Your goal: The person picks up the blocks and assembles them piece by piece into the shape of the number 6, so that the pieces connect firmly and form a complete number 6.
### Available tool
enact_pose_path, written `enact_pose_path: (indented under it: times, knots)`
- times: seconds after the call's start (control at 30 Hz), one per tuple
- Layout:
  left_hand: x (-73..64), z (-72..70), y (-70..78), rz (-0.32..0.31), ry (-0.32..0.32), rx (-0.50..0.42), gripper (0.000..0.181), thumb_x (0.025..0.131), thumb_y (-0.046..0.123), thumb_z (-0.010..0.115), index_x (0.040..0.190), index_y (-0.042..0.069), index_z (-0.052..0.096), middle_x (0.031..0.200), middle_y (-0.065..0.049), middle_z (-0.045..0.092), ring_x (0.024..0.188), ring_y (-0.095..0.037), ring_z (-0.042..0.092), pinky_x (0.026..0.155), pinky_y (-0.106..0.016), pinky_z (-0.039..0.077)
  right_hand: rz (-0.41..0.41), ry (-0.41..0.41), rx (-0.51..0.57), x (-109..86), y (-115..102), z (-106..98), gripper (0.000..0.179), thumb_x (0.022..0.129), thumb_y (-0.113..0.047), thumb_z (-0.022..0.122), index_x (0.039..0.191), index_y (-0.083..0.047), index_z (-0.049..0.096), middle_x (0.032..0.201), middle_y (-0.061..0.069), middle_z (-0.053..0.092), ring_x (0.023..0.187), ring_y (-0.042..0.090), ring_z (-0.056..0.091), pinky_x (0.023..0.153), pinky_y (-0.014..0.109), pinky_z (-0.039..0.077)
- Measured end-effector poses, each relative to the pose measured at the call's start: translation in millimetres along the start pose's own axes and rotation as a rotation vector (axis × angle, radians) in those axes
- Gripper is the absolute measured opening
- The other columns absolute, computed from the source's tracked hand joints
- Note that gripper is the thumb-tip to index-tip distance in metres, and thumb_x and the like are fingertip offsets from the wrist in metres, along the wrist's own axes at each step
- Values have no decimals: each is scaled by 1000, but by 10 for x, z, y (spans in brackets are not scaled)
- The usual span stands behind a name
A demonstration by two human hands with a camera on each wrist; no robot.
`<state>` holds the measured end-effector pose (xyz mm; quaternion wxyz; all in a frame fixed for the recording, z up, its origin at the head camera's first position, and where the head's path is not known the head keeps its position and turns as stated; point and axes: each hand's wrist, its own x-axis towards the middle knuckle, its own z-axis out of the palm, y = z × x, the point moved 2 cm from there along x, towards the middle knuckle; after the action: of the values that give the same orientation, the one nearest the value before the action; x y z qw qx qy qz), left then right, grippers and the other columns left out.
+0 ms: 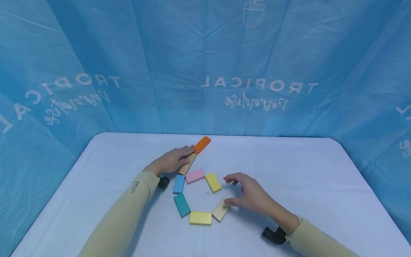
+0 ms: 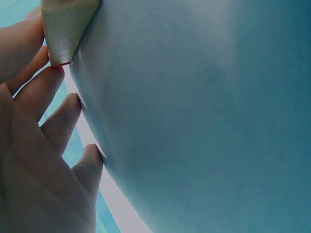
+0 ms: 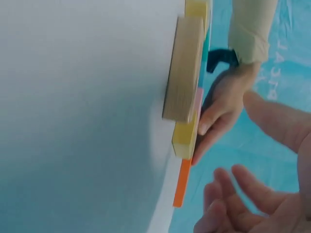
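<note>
In the head view, my left hand is at a plain wooden block, thumb across it and fingers near its far end. The left wrist view shows this wooden block between thumb and fingers. An orange block adjoins its far end; a blue block and a pink block meet its near end. My right hand hovers with fingers loosely bent and apart, holding nothing. Its thumb overlaps a second plain wooden block in the head view; the right wrist view shows a gap from this wooden block.
A teal block, a yellow block and another yellow block complete a rough ring with the blue, pink and second wooden blocks. All lie on a white table. Blue printed cloth hangs behind and at both sides.
</note>
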<state>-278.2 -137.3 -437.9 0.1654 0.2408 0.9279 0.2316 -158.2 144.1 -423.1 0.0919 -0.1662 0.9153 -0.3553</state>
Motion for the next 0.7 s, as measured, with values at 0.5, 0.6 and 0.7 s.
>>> enact_pose_path:
  times: [0.5,0.6,0.7]
  knots:
    - [-2,2,-4,10,7,-1,59,106,28,52,159,14,29,164,-5,27,153,-27,21,124,-49,14,45,-35,-219,-233,-97,194,79,67,-55,89,127,-10,65,118,2,64,109,19,57,91,43,54]
    - [0,4,-11,4,5,3,59,107,28,51,159,14,29,164,-6,27,153,-27,20,124,-49,14,55,-65,-288,-228,-124,217,82,68,-60,87,128,-9,65,119,2,63,112,20,57,93,43,54]
    - [-1,3,-13,-8,-4,1,60,107,29,51,160,16,28,165,-5,26,153,-27,20,124,-48,14,56,-80,-339,-222,-149,232,83,68,-62,86,128,-9,64,116,2,63,107,19,57,89,41,55]
